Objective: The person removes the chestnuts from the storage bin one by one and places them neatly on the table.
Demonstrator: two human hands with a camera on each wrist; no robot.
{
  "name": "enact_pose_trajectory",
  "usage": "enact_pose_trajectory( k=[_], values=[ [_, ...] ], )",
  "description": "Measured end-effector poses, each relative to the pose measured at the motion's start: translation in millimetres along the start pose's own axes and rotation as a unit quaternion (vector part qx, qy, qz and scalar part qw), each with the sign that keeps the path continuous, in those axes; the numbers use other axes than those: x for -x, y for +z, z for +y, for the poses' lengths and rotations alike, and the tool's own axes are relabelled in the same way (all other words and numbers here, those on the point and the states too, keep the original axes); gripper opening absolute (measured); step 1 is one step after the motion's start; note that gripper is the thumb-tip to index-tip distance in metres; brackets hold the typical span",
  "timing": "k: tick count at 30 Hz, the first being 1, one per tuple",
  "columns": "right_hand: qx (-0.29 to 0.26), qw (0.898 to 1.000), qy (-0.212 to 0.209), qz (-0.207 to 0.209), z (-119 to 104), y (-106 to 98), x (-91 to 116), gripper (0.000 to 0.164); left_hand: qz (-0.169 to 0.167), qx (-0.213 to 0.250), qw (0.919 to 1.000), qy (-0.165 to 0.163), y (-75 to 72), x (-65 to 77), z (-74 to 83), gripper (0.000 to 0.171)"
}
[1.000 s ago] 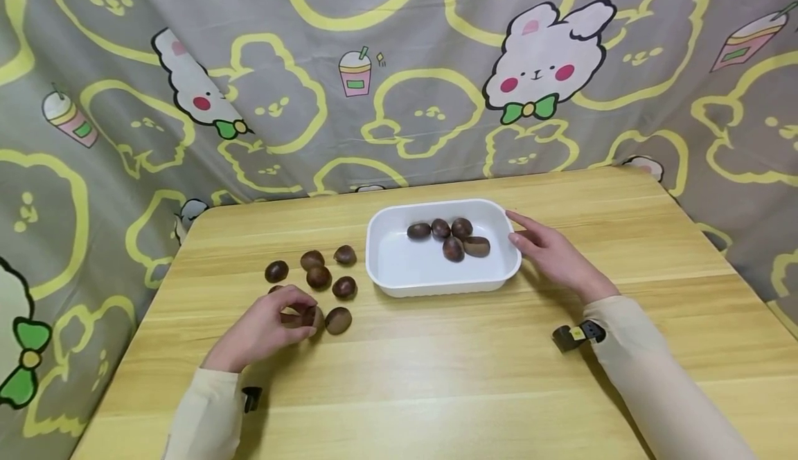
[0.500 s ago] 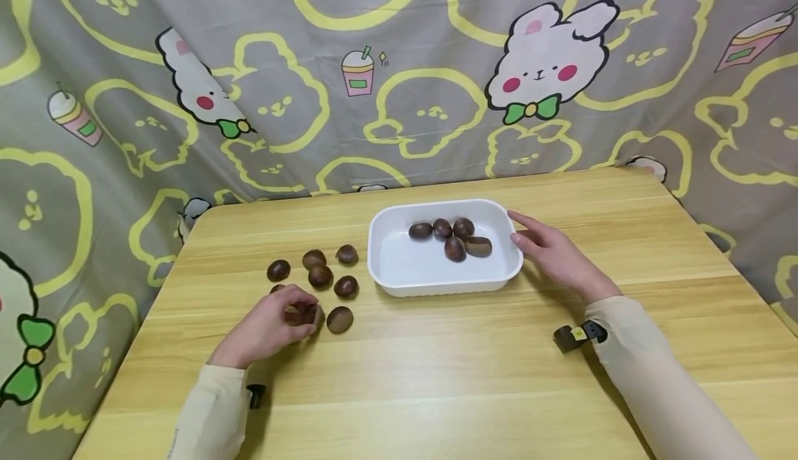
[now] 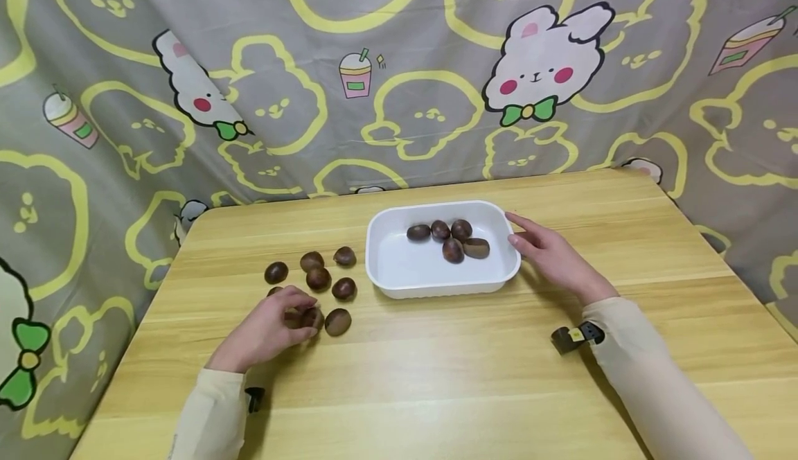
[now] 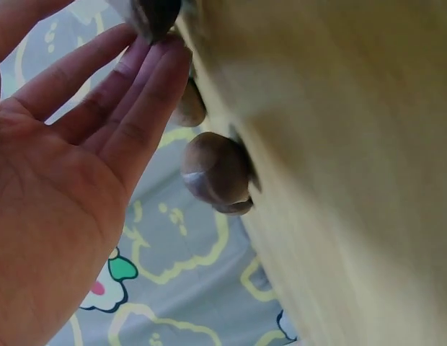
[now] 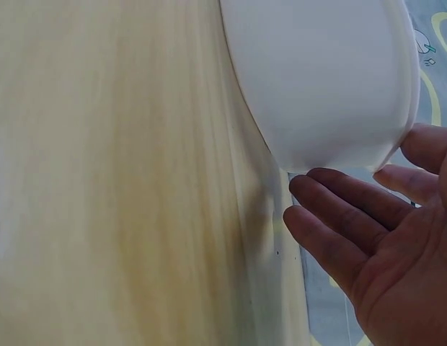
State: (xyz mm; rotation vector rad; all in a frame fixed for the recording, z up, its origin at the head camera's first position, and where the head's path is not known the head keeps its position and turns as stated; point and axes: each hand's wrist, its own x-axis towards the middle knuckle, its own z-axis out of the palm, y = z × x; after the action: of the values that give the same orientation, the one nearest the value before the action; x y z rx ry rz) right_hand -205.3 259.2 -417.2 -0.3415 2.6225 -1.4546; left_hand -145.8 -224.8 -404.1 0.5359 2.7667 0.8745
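In the head view my left hand (image 3: 268, 325) reaches down at the left of the table, thumb and fingers around a brown chestnut (image 3: 314, 318). The left wrist view has that chestnut (image 4: 157, 16) at the fingertips, partly cut off by the frame's top. Another chestnut (image 3: 338, 322) lies just right of the fingers. At the right end of a white plastic tray (image 3: 399, 273), my right hand (image 3: 551, 252) touches the wall with nearly straight fingers, its thumb at the rim; the right wrist view shows this hand (image 5: 404, 245) too. Several chestnuts (image 3: 453, 250) sit inside the tray.
Several loose chestnuts (image 3: 318, 278) lie between my left hand and the tray, with one (image 3: 276, 272) farther left. The wooden table (image 3: 436, 377) ends at the back against a grey curtain (image 3: 424, 44) with cartoon prints.
The head view shifts slightly. Both hands stay nearly in place, the left at the same chestnut and the right at the tray's end.
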Motion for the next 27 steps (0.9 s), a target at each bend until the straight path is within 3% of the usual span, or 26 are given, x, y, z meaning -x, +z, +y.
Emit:
enact_pose_trajectory(
  k=[5,11,19,27],
  values=[
    [0.003,1.0,0.003,0.002,-0.8,-0.6,0.0,0.057,0.035,0.0,0.9993,0.009,-7.3,-3.5,6.3,0.038],
    [0.002,1.0,0.004,-0.001,-0.6,-1.2,-1.1,0.057,0.07,0.059,0.9949,0.041,-12.6,-20.8,26.0,0.03],
    [0.002,1.0,-0.001,-0.003,0.5,0.2,-2.0,0.056,0.047,0.09,0.9936,0.05,-11.8,-49.0,58.9,0.027],
    [0.013,1.0,0.004,0.002,0.5,0.4,-1.0,0.058,0.043,0.113,0.9863,0.112,5.3,-85.8,90.7,0.03]
  ],
)
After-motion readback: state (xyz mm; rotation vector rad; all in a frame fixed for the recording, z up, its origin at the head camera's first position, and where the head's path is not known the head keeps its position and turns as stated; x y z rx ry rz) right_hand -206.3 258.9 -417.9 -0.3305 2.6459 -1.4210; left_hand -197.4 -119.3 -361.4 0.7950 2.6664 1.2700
